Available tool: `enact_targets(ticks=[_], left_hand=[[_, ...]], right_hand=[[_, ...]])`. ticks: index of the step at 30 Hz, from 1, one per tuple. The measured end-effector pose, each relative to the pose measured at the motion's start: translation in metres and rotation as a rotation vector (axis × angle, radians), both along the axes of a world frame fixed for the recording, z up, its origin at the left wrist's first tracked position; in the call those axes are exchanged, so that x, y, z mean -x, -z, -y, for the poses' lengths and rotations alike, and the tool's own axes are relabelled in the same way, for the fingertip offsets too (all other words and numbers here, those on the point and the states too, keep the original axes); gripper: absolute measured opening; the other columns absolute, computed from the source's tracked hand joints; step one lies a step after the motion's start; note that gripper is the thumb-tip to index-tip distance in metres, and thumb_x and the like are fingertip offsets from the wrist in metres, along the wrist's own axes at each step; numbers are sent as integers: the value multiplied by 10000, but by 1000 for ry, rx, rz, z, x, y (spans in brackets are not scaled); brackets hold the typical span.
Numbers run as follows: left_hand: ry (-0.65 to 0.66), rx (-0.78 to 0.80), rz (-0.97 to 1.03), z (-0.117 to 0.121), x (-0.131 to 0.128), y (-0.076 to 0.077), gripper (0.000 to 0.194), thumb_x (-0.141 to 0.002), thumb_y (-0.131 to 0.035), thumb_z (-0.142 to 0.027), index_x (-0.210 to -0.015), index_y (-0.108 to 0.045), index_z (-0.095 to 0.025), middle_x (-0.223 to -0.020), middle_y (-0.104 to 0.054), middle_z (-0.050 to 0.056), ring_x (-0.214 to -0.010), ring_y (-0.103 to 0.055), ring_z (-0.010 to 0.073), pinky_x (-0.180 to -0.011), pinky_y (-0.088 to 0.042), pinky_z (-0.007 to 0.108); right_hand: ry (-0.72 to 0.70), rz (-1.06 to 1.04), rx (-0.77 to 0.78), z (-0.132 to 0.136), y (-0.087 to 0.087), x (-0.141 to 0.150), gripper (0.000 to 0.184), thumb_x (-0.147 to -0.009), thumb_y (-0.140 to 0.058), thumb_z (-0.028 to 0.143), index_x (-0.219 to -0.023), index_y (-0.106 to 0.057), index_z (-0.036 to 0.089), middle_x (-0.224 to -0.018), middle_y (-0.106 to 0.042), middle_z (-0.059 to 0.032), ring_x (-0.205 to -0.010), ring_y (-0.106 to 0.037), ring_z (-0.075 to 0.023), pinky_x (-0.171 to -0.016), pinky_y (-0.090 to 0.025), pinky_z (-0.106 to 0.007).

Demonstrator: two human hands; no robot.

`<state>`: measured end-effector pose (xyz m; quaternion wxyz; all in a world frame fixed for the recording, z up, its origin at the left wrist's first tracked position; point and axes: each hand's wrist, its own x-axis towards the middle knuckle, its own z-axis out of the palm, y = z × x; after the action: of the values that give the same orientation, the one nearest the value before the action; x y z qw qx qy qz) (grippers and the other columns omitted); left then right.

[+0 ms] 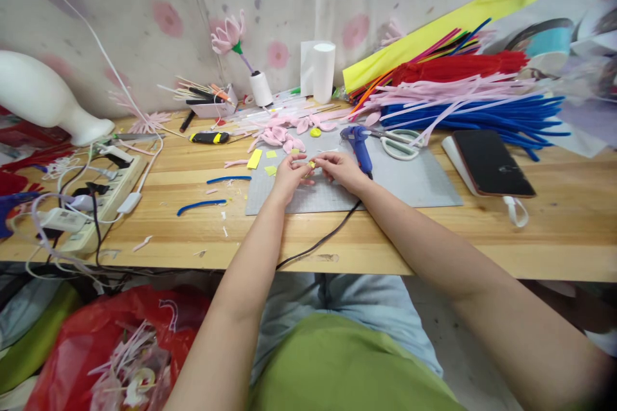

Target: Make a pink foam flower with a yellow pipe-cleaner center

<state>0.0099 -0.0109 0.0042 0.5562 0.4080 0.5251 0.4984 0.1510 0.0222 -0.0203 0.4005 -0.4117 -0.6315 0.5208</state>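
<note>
Over the grey cutting mat (414, 183), my left hand (292, 178) and my right hand (341, 171) meet with fingertips pinched on a small yellow paper piece (312, 165). Both hands are closed on it, and the fingers hide part of it. Left of my left hand lie several yellow paper squares (270, 171) and a yellow strip (254, 158). Just beyond the hands are pink fuzzy petals (277, 135) and a small round yellow piece (315, 132). A blue glue gun (357, 148) rests right beside my right hand.
Scissors (400, 144) lie right of the glue gun, before bundles of blue pipe cleaners (472, 121). A phone (494, 164) leans on a stand at right. A utility knife (209, 137) and a power strip (108, 199) are left. A black cord (321, 242) crosses the front edge.
</note>
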Motion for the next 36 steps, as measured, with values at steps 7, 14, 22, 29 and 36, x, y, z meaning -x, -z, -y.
enact_targets(ticks=[7, 14, 22, 29, 36], left_hand=[[19, -11, -19, -1, -1, 3, 355, -629, -656, -140, -946, -495, -151, -635, -591, -21, -649, -621, 130, -564, -522, 256], [20, 7, -22, 1, -1, 0, 310, -654, -628, -153, -940, -510, -150, -681, -619, 4, -653, -624, 128, -567, -528, 263], [7, -2, -27, -1, 0, 2, 296, -660, -630, -161, -935, -522, -151, -699, -625, 8, -668, -623, 127, -590, -536, 274], [32, -17, -8, -1, -1, 3, 329, -663, -696, -220, -931, -520, -145, -667, -614, 4, -632, -619, 132, -557, -521, 264], [71, -6, -22, -1, -2, 5, 403, -599, -765, -238, -902, -515, -150, -643, -619, -14, -580, -601, 102, -540, -507, 226]], right_hand=[[34, 18, -5, 4, -5, 3, 297, -694, -608, 445, -723, -572, 152, -501, -444, 61, -431, -359, -54, -421, -290, -203], [82, 57, 12, 2, -4, 6, 303, -768, -587, 450, -674, -483, 181, -471, -429, 67, -387, -353, -58, -404, -286, -212], [125, -1, 79, 1, -5, 5, 352, -712, -651, 485, -645, -483, 183, -432, -426, 68, -363, -343, -57, -383, -265, -211], [174, -186, 189, 4, -13, 7, 284, -671, -701, 383, -639, -527, 161, -468, -459, 54, -389, -349, -47, -388, -260, -199], [139, -237, 211, 2, -8, 9, 337, -637, -718, 446, -686, -546, 160, -481, -454, 53, -414, -364, -52, -384, -264, -189]])
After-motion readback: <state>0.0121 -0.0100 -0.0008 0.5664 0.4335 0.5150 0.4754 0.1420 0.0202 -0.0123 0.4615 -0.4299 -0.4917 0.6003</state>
